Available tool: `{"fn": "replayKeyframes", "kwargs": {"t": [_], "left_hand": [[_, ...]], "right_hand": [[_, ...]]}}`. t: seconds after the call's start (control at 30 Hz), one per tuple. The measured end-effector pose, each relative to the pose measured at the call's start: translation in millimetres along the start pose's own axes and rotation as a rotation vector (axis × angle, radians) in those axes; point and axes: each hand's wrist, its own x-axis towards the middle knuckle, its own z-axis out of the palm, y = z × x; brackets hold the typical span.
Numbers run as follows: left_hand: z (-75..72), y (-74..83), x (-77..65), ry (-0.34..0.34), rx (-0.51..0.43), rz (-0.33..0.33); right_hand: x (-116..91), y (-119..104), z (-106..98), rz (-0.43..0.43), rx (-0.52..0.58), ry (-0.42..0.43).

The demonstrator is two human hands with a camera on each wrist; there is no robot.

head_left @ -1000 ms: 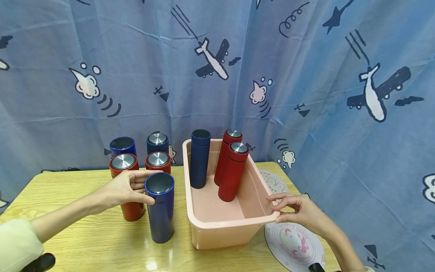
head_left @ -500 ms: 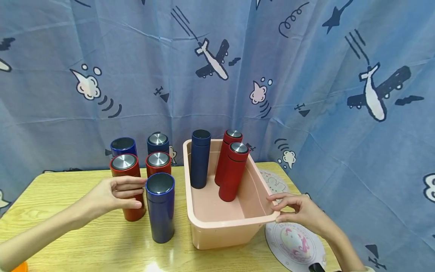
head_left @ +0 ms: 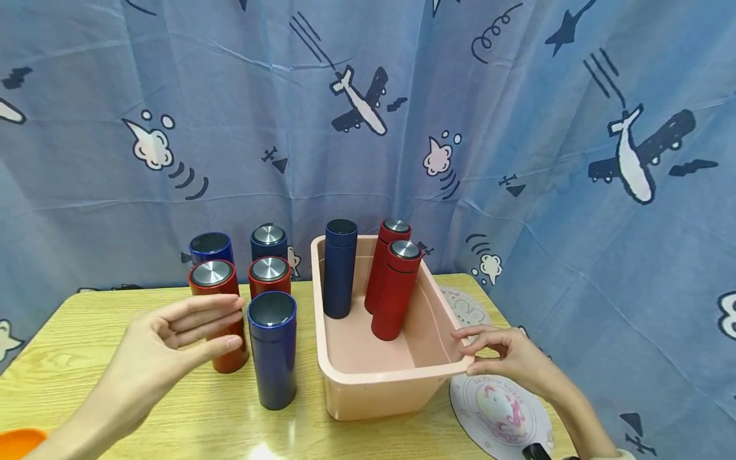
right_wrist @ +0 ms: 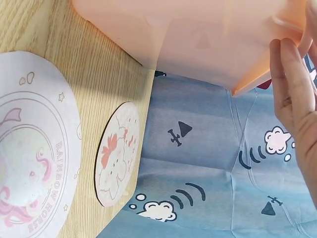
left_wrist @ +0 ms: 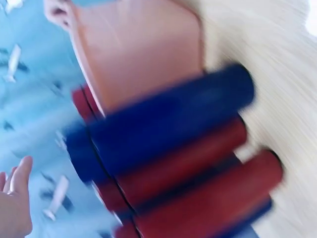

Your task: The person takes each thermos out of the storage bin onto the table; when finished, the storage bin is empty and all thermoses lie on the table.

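My left hand (head_left: 167, 345) hovers over the table, fingers extended and thumb apart, holding nothing. It is left of a blue thermos (head_left: 273, 351) that stands upright, and in front of a red thermos (head_left: 211, 275). In the left wrist view that hand (left_wrist: 15, 203) appears at the left edge, apart from the blurred bottles. My right hand (head_left: 506, 358) pinches the near right corner of the pink bin (head_left: 374, 399) between thumb and fingers. Inside the bin stand a dark blue thermos (head_left: 339, 275) and two red thermoses (head_left: 397, 294), one of them behind the other.
Behind the near blue thermos stand another red thermos (head_left: 269, 271) and two blue ones (head_left: 211, 246) at the back. Two round picture mats (head_left: 500, 415) lie right of the bin. An orange object (head_left: 20, 444) shows at lower left. A patterned curtain (head_left: 287, 128) hangs behind the table.
My left hand has let go of the near blue thermos and drawn back to the left. That thermos stays standing where it was. The right hand keeps its place on the bin.
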Motion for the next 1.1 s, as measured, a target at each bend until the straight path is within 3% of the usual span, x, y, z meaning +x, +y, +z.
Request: {"fn": "replayKeyframes", "kwargs": {"t": [0.17, 0.4, 0.47, 0.57, 0.77, 0.93, 1.1], "left_hand": [[49.1, 23.4, 8.6, -0.090, -0.084, 0.008], [129.5, 47.7, 46.3, -0.265, -0.318, 0.030], [150.8, 49.1, 59.9, -0.283, -0.372, 0.036], [174.6, 47.4, 85.7, -0.257, -0.406, 0.076], [193.6, 32.7, 147.0, -0.171, -0.413, 0.101], [194.1, 13.6, 194.7, -0.219, -0.349, 0.114], [188.3, -7.4, 219.7, -0.231, -0.301, 0.083]], "right_hand": [[-1.8, -1.8, -0.5, 0.018, -0.034, 0.011], [-6.0, -3.9, -2.8, 0.047, -0.068, 0.031], [-6.3, -4.0, -3.1, 0.046, -0.069, 0.027], [-5.8, -3.5, -3.3, 0.042, -0.067, 0.026], [-1.9, -1.5, 0.3, 0.037, -0.040, 0.014], [-3.7, -1.1, 1.1, 0.060, -0.026, 0.028], [-4.1, -1.6, 2.0, 0.070, -0.016, 0.024]]}}
